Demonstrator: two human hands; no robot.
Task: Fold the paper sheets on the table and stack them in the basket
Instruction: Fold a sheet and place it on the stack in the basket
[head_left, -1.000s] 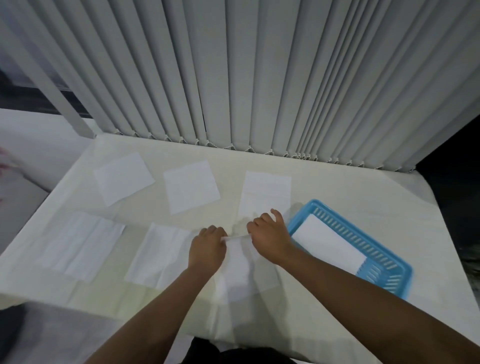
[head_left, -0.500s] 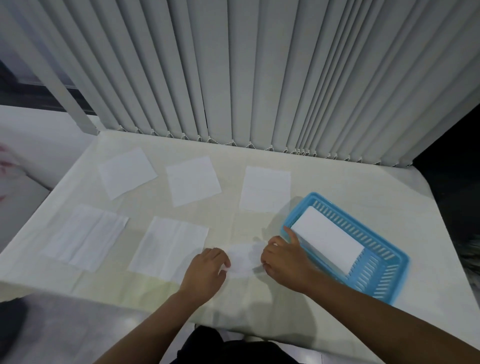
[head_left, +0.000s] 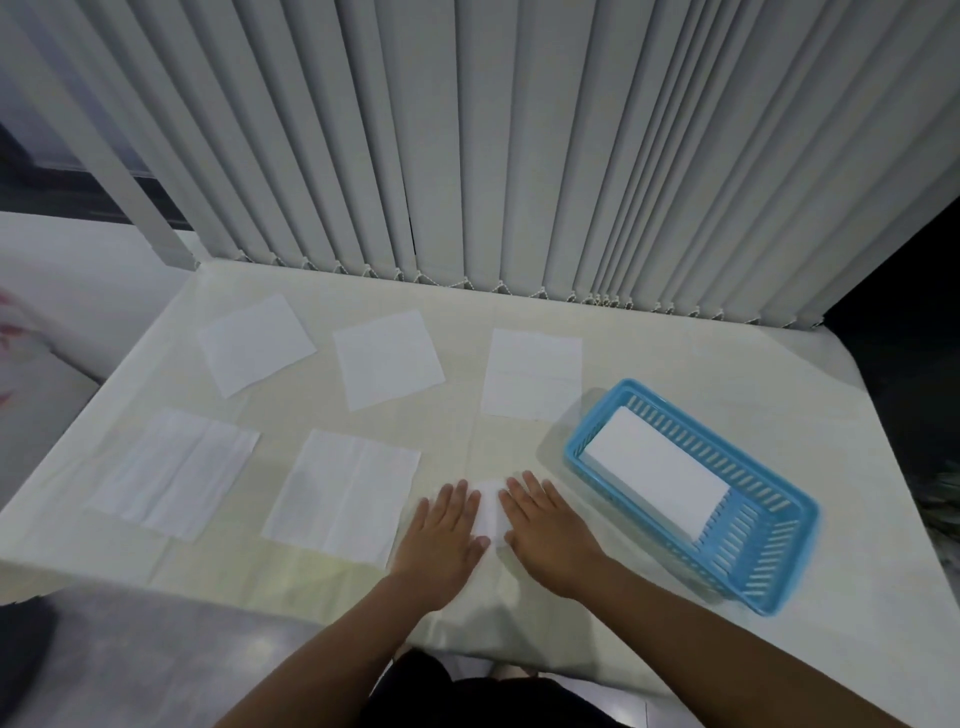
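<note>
Cream worktop (head_left: 675, 364) before vertical blinds (head_left: 519, 145). Left hand (head_left: 447, 525), right hand (head_left: 545, 525) flat, fingers spread, pressing folded sheet (head_left: 489, 512) near edge. Blue basket (head_left: 769, 587) right holds folded paper (head_left: 657, 470). Five sheets (head_left: 340, 491) left unfolded.

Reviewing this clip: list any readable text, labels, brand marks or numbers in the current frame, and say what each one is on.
None can be read.
The paper sheets on the table look blank white.
The folded sheet in the blue basket shows no print.
The basket itself shows no visible label or brand mark.
The blinds carry no lettering.
</note>
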